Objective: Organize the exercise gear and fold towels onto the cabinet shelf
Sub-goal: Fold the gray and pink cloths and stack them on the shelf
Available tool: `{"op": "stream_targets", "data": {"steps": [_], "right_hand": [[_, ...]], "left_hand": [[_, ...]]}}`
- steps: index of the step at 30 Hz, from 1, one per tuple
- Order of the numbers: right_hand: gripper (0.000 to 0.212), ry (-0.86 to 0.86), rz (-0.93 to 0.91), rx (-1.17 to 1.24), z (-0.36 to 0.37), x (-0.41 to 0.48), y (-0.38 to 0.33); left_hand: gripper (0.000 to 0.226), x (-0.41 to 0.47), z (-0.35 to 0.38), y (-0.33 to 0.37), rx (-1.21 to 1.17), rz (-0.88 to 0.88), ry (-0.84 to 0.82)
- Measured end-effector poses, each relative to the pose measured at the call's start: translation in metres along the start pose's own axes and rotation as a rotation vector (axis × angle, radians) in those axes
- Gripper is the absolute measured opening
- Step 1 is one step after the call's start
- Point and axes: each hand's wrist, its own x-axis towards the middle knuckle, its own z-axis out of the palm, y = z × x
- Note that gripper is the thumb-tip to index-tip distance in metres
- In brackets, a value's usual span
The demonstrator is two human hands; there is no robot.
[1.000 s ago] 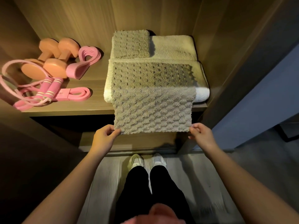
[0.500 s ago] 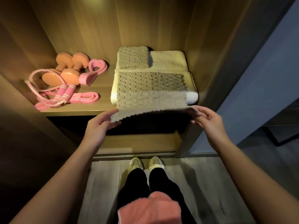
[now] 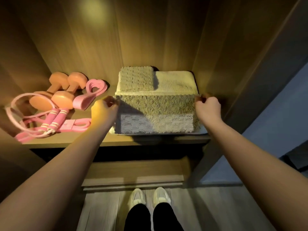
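Towel flap, hanging over the shelf front edge a second ago, now lies doubled back on the stack at the right end. Left hand, right hand each pinch a corner. Fold looks nearly complete.

Pale cream sneakers side by side on grey wood-plank floor, black trouser legs over them, grey-blue wall at right.

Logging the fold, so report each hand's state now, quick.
Left hand: pinches the left corner of the towel.
Right hand: pinches the towel's right corner.
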Motion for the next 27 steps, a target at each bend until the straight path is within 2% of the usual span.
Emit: {"op": "stream_targets", "data": {"steps": [8, 15, 22, 25, 27], "right_hand": [[0.015, -0.099, 0.062, -0.258, 0.042, 0.055, 0.015], [0.013, -0.077, -0.091, -0.448, 0.053, 0.061, 0.024], [0.010, -0.225, -0.136, -0.327, 0.040, 0.065, 0.020], [0.011, -0.267, -0.147, -0.282, 0.035, 0.066, 0.017], [0.014, -0.278, -0.160, -0.245, 0.031, 0.068, 0.015]], "left_hand": [[0.021, 0.052, 0.042, -0.013, 0.187, -0.065, -0.022], [0.019, 0.055, 0.054, -0.014, 0.416, 0.024, -0.059], [0.040, 0.071, 0.046, -0.012, 0.391, 0.113, -0.195], [0.033, 0.077, 0.044, -0.010, 0.293, 0.072, -0.225], [0.023, 0.079, 0.041, -0.007, 0.310, 0.077, -0.255]]}}
